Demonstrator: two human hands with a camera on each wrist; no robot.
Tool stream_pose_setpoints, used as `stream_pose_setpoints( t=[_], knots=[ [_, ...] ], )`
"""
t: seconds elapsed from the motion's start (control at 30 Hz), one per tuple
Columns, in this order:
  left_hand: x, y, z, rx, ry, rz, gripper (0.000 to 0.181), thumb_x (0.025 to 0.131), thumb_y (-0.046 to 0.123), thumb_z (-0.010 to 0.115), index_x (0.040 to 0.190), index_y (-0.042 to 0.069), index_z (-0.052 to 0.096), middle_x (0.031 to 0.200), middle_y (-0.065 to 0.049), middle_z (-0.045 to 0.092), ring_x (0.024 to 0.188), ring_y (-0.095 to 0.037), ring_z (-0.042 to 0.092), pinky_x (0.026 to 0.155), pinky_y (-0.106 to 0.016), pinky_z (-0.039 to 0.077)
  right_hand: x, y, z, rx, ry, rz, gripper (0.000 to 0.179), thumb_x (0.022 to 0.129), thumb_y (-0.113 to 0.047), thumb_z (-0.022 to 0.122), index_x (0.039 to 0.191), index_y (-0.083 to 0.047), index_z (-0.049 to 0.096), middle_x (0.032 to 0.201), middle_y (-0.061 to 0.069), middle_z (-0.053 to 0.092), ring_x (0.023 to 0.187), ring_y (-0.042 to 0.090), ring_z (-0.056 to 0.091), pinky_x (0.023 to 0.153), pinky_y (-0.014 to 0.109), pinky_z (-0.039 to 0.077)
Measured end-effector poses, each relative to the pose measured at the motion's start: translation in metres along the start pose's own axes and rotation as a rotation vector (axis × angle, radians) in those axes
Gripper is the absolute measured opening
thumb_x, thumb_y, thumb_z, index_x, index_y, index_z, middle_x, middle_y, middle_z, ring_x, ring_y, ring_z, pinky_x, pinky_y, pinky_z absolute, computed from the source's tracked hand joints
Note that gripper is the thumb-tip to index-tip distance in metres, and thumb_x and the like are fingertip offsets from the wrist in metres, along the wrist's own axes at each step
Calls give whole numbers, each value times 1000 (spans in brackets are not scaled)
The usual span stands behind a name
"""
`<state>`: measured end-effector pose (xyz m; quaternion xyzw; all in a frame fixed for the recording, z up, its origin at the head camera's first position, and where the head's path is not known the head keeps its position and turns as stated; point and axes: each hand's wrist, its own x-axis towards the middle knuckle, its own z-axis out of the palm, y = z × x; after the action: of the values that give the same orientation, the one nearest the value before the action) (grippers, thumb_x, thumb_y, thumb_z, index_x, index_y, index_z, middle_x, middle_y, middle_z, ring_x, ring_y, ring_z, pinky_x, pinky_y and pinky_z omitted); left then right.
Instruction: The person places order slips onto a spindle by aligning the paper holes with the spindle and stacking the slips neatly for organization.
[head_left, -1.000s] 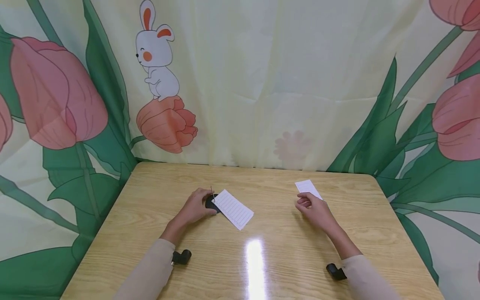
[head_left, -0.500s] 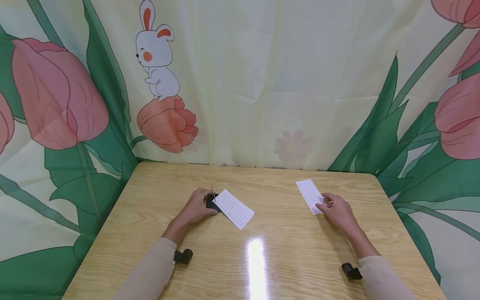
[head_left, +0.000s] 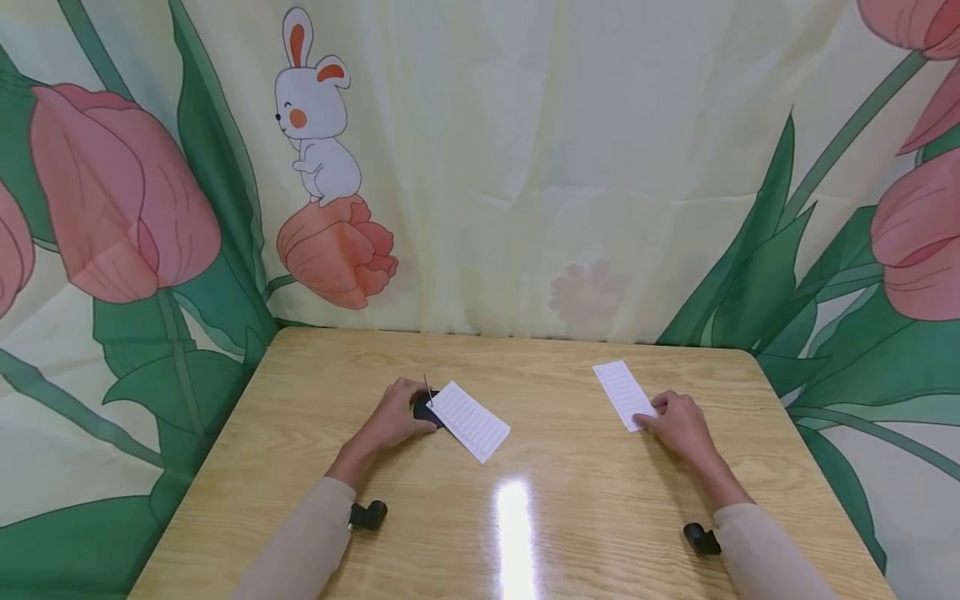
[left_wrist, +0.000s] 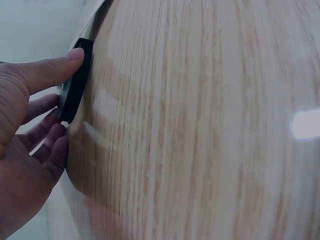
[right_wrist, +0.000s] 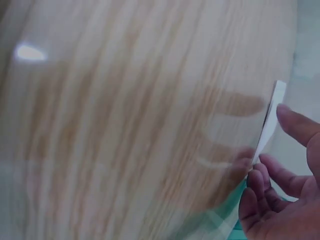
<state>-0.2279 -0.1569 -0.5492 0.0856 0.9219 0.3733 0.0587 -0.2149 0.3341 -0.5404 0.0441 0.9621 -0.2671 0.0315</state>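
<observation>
My left hand [head_left: 396,415] grips a bill spike by its round black base [left_wrist: 76,87], thumb on one side and fingers on the other. A thin upright rod [head_left: 427,387] rises from the base. Against the rod, a lined white paper slip [head_left: 472,423] sticks out to the right; whether the rod pierces it is too small to tell. To the right lies a slim stack of similar lined paper slips [head_left: 621,392], its thin edge visible in the right wrist view. With thumb and fingers, my right hand [head_left: 678,427] holds the stack's near right corner.
Both things rest on a wooden table [head_left: 540,542] with a bright light reflection near its front. Behind the far edge hangs a curtain [head_left: 480,167] printed with tulips and a rabbit. A black wrist camera [head_left: 367,516] sits at the left sleeve.
My right hand has drawn back to the right from over the paper stack, uncovering it, and its fingers have closed on the near corner. The left hand keeps holding the bill spike.
</observation>
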Motion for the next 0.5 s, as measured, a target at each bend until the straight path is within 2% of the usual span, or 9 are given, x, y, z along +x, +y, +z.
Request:
stream_pose_setpoints(
  t=[0.17, 0.33, 0.5],
  knots=[
    [-1, 0, 2, -1, -6, -14, 64, 79, 16, 91, 135, 3, 63, 134, -16, 55, 124, -34, 48, 105, -51, 44, -1, -1, 6, -2, -3, 21, 48, 93, -22, 76, 119, 14, 58, 111, 31, 56, 100, 40, 52, 88, 54, 46],
    [0, 2, 2, -2, -5, -24, 64, 79, 17, 91, 135, 4, 63, 135, -15, 55, 124, -33, 47, 105, -50, 44, -1, -5, 7, -1, 14, 0, 41, 94, -15, 73, 118, 15, 58, 110, 34, 59, 103, 43, 55, 89, 56, 46],
    [-1, 2, 1, 4, -3, -27, 63, 79, 15, 91, 134, 3, 63, 135, -15, 55, 124, -33, 47, 105, -51, 44, 2, -9, 6, 7, -8, -9, 40, 94, -10, 71, 120, 17, 56, 111, 34, 63, 105, 45, 59, 91, 56, 48]
  ],
)
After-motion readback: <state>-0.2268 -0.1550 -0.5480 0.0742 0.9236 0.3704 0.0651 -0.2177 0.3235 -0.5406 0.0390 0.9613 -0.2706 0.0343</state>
